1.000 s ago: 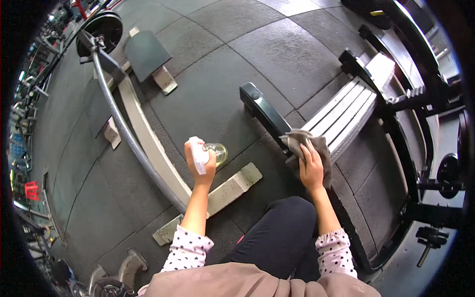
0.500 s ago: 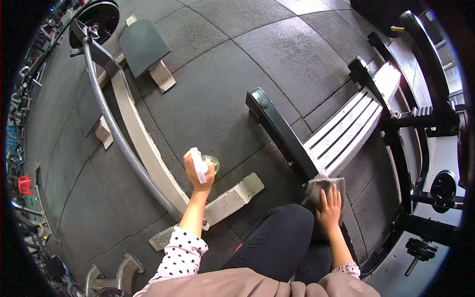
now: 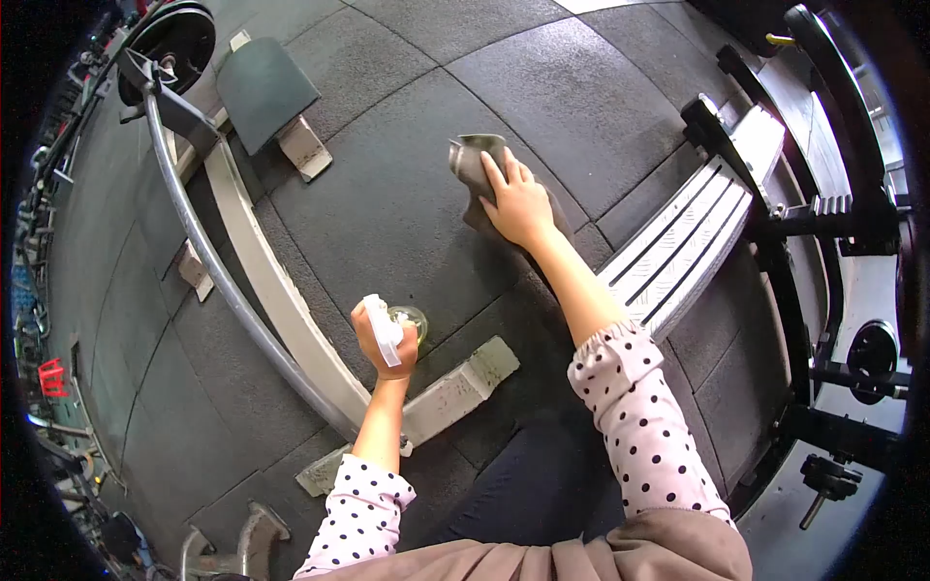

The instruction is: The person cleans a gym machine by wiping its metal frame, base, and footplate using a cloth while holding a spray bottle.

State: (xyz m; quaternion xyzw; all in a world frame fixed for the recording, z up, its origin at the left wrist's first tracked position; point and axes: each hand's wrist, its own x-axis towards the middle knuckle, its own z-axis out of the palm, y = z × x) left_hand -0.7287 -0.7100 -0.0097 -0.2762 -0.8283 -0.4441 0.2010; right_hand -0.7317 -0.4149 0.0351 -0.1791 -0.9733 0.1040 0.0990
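My left hand (image 3: 382,344) is wrapped round a spray bottle (image 3: 408,329) with a white trigger head and a clear body holding yellowish liquid. My right hand (image 3: 523,208) grips a grey-brown cloth (image 3: 475,167) over the far end of the black padded bar beside the metal footplate. The cloth and my right arm hide most of that bar. The ridged silver footplate (image 3: 678,237) lies to the right of my right forearm.
A curved grey metal bar (image 3: 218,261) and a cream frame beam (image 3: 266,271) run along the left, with a weight plate (image 3: 170,53) at the top. A dark pad (image 3: 266,92) stands nearby. Black machine frames (image 3: 775,261) and a dumbbell (image 3: 828,479) are at the right.
My right hand has moved with the cloth from the near end of the black bar, forward and left to its far end. My left hand has stayed nearly in place with the spray bottle.
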